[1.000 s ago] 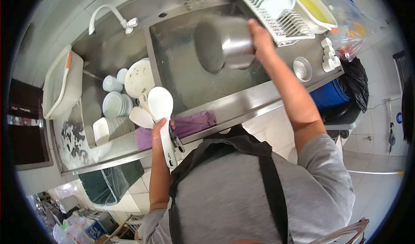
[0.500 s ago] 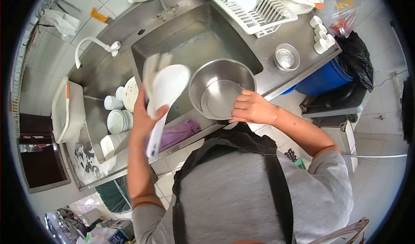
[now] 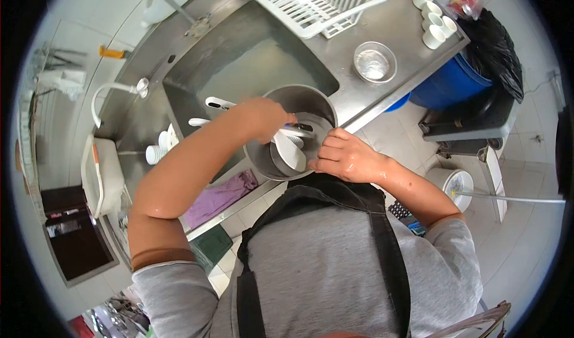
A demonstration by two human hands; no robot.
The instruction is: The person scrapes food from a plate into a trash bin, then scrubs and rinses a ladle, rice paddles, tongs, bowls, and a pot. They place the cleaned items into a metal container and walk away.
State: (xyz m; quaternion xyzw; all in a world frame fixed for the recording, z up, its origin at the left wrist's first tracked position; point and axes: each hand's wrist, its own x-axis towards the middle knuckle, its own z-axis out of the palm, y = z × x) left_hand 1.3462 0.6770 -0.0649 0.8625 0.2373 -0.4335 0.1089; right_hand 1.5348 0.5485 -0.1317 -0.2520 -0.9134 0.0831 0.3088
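Hands at the sink: the left hand was curled closed around a bundle of white paddles, whose blades lay inside the steel bowl while their handles stuck out past the knuckles. The right hand clamped the bowl's near rim, fingers hooked over it, and held the bowl over the front edge of the basin, close to the apron. Judging by this layout, the work was partway along. White plates stood in the dish rack, whereas stacked dishes lay in the far-left basin beside a purple cloth. A small steel bowl and white cups stood on the desk.
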